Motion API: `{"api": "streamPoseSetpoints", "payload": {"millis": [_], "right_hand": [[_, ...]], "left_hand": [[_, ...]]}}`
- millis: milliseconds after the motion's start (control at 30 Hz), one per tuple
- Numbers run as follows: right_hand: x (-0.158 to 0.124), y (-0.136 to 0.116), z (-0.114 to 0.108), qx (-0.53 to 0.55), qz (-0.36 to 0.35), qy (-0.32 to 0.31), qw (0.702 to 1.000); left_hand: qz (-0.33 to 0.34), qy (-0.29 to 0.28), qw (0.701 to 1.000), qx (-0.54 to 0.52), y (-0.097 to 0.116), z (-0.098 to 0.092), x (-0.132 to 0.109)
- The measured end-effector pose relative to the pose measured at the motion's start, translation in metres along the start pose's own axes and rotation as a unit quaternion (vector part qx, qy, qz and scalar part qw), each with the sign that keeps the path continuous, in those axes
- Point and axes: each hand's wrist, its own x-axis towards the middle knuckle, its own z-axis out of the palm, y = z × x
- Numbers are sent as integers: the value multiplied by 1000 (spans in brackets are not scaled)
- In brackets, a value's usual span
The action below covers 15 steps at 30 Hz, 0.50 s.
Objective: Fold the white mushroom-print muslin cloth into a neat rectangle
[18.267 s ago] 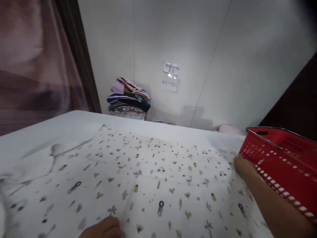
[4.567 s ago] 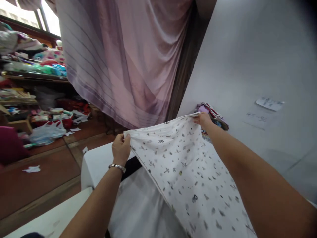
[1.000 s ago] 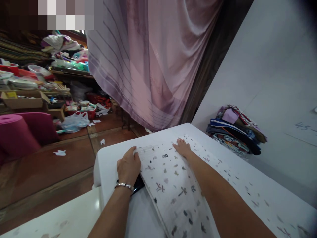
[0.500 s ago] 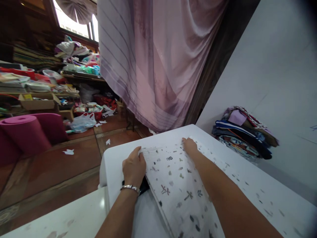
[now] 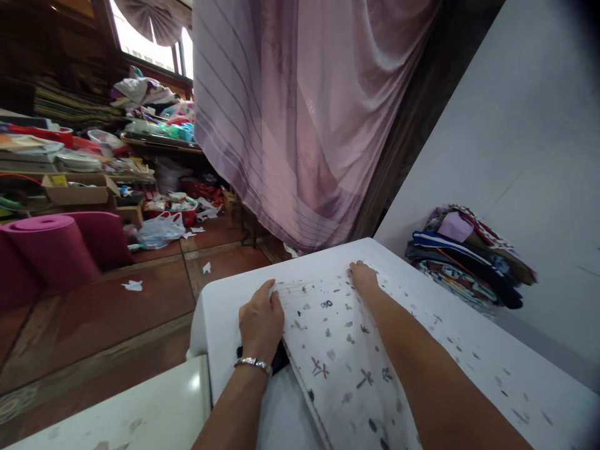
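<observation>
A white cloth point(image 5: 335, 350) printed with small palm trees and leaves lies folded across a white table, its near part running out of the bottom of the view. At its far left corner, my left hand point(image 5: 261, 322), with a silver bracelet on the wrist, is closed with thumb and fingers on the edge. My right hand point(image 5: 364, 278) grips the far edge further right, fingertips partly hidden. More of the same printed fabric point(image 5: 450, 340) spreads flat to the right of my right forearm. A dark object point(image 5: 280, 357), mostly covered, sits beneath my left wrist.
The white table point(image 5: 227, 306) ends at a rounded left corner. Folded clothes point(image 5: 469, 250) are stacked against the wall. A pink curtain point(image 5: 300, 125) hangs behind. Leftward are a rolled pink mat point(image 5: 54, 250), a plastic bag point(image 5: 162, 231), cluttered shelves and a pale surface point(image 5: 154, 406).
The view has turned slightly left, so everything sits a little further right. Both hands keep the same hold on the cloth, with no clear movement along it.
</observation>
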Motion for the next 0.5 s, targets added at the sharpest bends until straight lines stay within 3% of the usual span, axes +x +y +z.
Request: {"api": "streamPoseSetpoints", "payload": {"millis": [267, 500], "right_hand": [[13, -5, 10, 53, 40, 26, 997], [1, 16, 15, 93, 31, 19, 995]], "left_hand": [[6, 28, 999, -14, -2, 2, 0], [2, 29, 999, -17, -3, 4, 1]]}}
